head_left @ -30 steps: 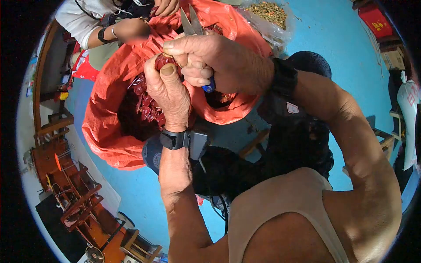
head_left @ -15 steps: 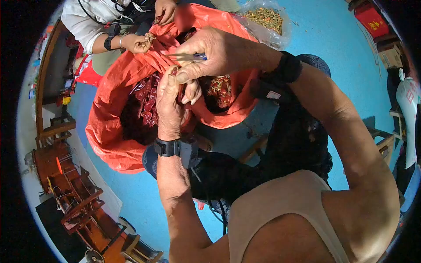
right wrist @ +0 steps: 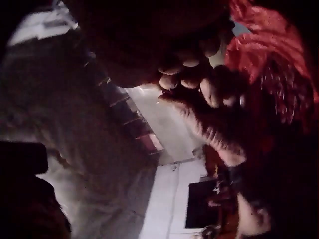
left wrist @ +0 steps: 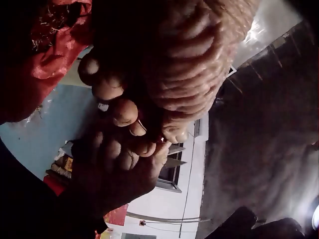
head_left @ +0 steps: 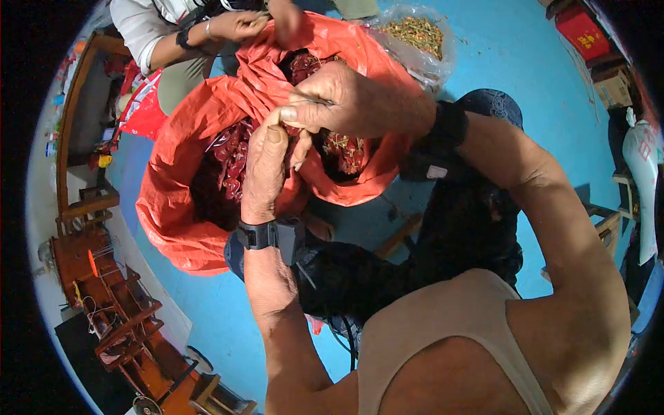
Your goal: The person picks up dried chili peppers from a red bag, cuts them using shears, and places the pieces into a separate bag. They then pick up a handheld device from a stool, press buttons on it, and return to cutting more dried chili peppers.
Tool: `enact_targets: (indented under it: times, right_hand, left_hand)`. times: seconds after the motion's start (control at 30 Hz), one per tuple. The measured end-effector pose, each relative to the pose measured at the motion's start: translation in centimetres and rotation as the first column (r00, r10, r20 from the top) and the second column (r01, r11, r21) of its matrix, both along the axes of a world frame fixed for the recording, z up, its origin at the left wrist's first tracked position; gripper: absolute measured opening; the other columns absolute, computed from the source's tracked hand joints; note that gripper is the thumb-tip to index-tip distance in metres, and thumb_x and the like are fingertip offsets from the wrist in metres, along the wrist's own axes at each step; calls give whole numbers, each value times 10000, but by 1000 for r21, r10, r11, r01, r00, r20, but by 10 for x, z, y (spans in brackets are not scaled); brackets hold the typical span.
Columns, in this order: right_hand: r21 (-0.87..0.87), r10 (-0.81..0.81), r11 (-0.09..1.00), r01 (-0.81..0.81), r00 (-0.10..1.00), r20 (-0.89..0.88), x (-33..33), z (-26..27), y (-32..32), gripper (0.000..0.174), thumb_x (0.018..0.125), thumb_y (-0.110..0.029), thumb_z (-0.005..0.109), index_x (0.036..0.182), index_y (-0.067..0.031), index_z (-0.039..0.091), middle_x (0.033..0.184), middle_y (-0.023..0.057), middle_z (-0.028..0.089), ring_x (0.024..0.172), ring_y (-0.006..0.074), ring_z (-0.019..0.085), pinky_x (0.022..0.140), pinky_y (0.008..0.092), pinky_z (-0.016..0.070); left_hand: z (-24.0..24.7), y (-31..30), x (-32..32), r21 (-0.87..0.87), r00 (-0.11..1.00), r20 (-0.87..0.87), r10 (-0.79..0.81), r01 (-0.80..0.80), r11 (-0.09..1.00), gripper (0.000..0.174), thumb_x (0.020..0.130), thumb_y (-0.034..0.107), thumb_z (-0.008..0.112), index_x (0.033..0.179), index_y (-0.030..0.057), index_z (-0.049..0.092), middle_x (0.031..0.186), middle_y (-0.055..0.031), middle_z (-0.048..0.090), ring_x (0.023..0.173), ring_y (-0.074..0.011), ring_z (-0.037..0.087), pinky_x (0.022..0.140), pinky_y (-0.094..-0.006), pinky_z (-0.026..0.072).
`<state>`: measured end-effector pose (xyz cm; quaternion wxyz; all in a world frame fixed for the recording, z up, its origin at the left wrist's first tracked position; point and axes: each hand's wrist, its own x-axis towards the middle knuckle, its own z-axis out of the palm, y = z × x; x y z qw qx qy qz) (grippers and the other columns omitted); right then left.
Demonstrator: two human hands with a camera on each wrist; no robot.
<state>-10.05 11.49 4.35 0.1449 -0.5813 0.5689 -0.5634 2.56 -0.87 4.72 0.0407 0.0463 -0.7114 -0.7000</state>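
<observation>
The orange-red sack (head_left: 173, 166) on the left side of the head view gapes open, with dark red dried pods (head_left: 234, 173) heaped inside. To the right of this sack, the left hand (head_left: 265, 166) and the right hand (head_left: 339, 100) meet fingertip to fingertip. The left hand pinches a small dark red piece (left wrist: 162, 140), probably a dried pod, though the wrist views are dim. The right hand's fingers are curled round the scissors (left wrist: 173, 163), whose two pointed grey blades jut out past the knuckles in the left wrist view; the head view has them hidden by the hand. The right wrist view shows the fingertips of both hands bunched close together, but not the blades.

Just beside the sack, on its right, stands a second open bag (head_left: 387, 149) holding more dark red pods mixed with pale stalks. Beyond that, farther from the sack, a clear plastic bag (head_left: 448, 52) holds yellowish-green bits on the blue floor (head_left: 498, 41). Above the sack, another person's hand (head_left: 238, 26), with a bracelet at the wrist, has its fingers curled near the sack's far edge.
</observation>
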Motion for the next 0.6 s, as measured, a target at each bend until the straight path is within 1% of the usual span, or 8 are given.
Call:
enact_targets:
  times: [0.03,0.1,0.13,0.2,0.37,0.43,0.5,0.6]
  right_hand:
    - [0,1,1000,-1,1000,-2,8,9,3,293,848,-223,536,641,-17,516,500,61,446,443,138,420,446,282,343]
    - [110,40,985,-132,798,601,25,24,10,331,857,-233,520,579,-58,479,470,4,397,430,84,383,429,245,317]
    - [112,40,985,-135,796,604,24,23,10,331,857,-233,520,579,-58,479,470,4,397,430,84,383,429,245,317]
    - [168,12,956,-239,606,795,23,19,8,354,854,-240,513,541,-104,419,445,-30,345,405,61,332,416,217,279]
    - [-50,252,927,-372,518,818,22,13,8,374,883,-221,457,541,-130,337,437,-45,289,377,56,264,400,213,233]
    - [-116,312,915,-386,497,810,18,12,5,357,895,-216,435,564,-132,331,455,-48,300,373,56,250,396,210,221]
    - [-371,484,869,-327,407,775,-1,15,-2,307,910,-213,408,622,-120,356,511,-44,353,391,49,269,397,208,242]
    - [-336,419,907,-253,478,772,-34,16,-2,259,897,-270,439,702,-100,422,562,-40,397,431,33,300,415,198,266]
  left_hand:
    - [4,0,0,-57,999,-47,-22,19,998,534,872,538,372,939,27,510,635,11,461,543,-37,371,479,-181,281]
    - [4,-1,0,-114,995,-89,-45,35,993,507,878,514,386,919,26,519,635,13,459,553,-40,377,484,-187,289]
    - [3,-2,0,-174,992,-127,-4,-19,985,474,882,484,401,909,27,523,639,9,464,563,-51,395,495,-197,304]
    - [2,-4,0,-230,986,-164,40,-78,970,442,887,455,416,899,28,527,642,5,469,574,-62,413,506,-207,318]
    - [2,-5,-1,-465,924,-368,101,-277,841,359,896,376,442,910,25,516,692,-33,518,628,-115,480,578,-246,391]
    - [-10,-5,-3,-459,890,-434,136,-349,817,325,894,341,462,908,20,517,724,-42,528,647,-119,489,591,-249,401]
    - [-17,-1,-3,-391,852,-489,189,-407,825,230,883,239,507,932,14,512,810,-56,542,702,-123,504,631,-252,421]
    - [-16,2,-11,-350,888,-394,238,-385,854,290,888,330,492,927,42,496,773,0,508,626,-56,426,558,-191,362]
